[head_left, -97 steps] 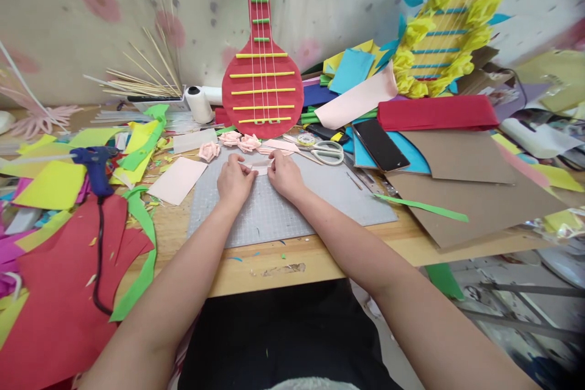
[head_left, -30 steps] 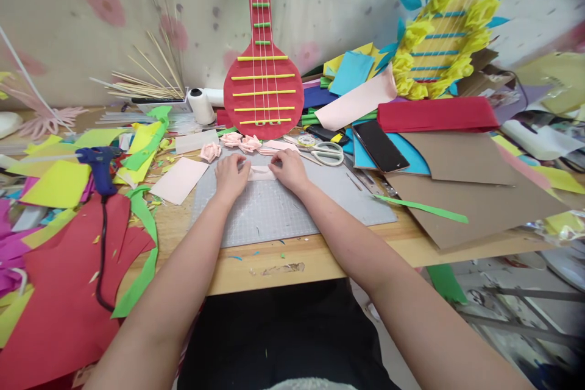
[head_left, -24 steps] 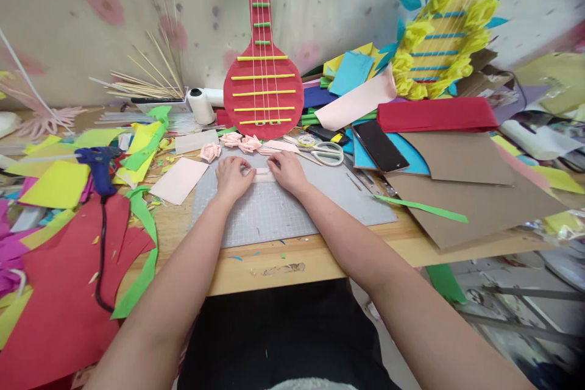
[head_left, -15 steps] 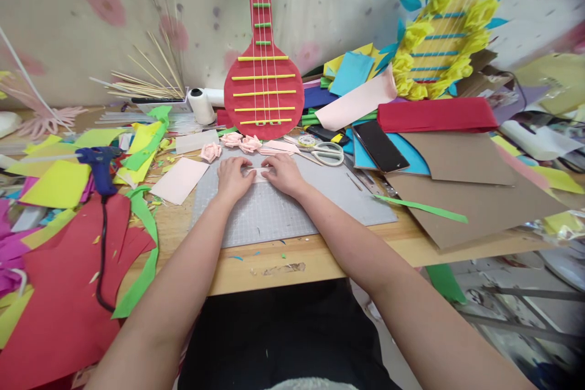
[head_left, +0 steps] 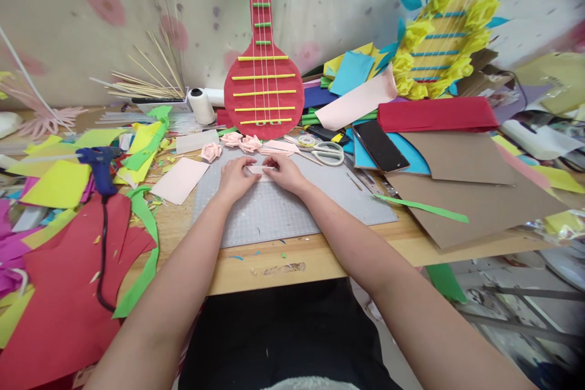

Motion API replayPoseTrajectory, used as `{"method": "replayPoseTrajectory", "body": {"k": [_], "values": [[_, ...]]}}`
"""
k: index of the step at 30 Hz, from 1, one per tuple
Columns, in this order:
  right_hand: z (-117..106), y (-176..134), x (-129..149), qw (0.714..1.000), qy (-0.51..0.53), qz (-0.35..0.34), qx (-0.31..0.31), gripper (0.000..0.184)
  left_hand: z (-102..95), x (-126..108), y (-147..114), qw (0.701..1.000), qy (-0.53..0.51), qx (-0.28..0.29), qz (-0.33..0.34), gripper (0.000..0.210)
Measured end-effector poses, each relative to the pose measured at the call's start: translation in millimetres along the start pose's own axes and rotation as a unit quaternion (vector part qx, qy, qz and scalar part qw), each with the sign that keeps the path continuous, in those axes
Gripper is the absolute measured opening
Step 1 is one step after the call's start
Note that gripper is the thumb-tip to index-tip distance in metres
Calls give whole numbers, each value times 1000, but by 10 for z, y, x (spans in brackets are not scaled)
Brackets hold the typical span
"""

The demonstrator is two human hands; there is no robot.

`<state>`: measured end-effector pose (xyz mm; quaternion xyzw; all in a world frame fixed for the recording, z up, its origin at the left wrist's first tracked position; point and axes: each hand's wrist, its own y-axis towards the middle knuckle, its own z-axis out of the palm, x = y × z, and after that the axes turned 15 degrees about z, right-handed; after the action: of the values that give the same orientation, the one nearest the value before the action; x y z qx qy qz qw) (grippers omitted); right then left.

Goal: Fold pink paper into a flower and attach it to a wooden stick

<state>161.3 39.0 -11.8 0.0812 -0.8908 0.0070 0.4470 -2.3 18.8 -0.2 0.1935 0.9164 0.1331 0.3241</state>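
On the grey mat (head_left: 283, 219), at six o'clock from the red lute (head_left: 270, 84): pale pink paper strip (head_left: 258, 170), narrow, partly hidden; left hand (head_left: 236, 179) and right hand (head_left: 284, 173) both pinching it.

I can see the camera rides on the wearer's own head, facing forward and tipped down over the worktable (head_left: 320, 259). It looks from close in: forearms (head_left: 183, 274) enter near seven and between four and five o'clock, the black-clothed lap (head_left: 283, 329) fills six, the flowered backdrop (head_left: 196, 12) spans ten to two.
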Motion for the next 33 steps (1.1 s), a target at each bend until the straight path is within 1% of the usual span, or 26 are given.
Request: {"method": "replayPoseTrajectory", "body": {"k": [4,8,10,14,17,23,27,29,30,33], "values": [[-21,-16,-2,1000,10,-17,24,18,1,9,15,999,-34,2,-11,29],[-39,-37,38,999,-30,-11,16,13,-11,5,15,998,-57,1,-10,27],[-46,-46,55,999,-43,-12,16,10,-21,10,15,997,-74,-4,-18,22],[-62,-53,42,998,-52,-21,5,12,-53,47,10,995,-93,0,-25,16],[-75,-46,5,998,-49,-30,3,13,-96,77,-5,996,-86,8,-7,16],[-119,-54,-23,996,-59,-59,16,12,-189,129,-45,996,-65,30,61,10],[-174,-91,8,991,-93,-84,44,13,-237,143,-58,991,-41,62,107,19],[-190,-102,21,988,-106,-90,60,7,-254,136,-60,988,-25,81,127,23],[-191,-104,25,988,-109,-88,60,3,-257,131,-61,987,-21,87,130,23],[-169,-106,22,990,-113,-76,42,9,-245,129,-61,990,-15,81,115,14]]}}
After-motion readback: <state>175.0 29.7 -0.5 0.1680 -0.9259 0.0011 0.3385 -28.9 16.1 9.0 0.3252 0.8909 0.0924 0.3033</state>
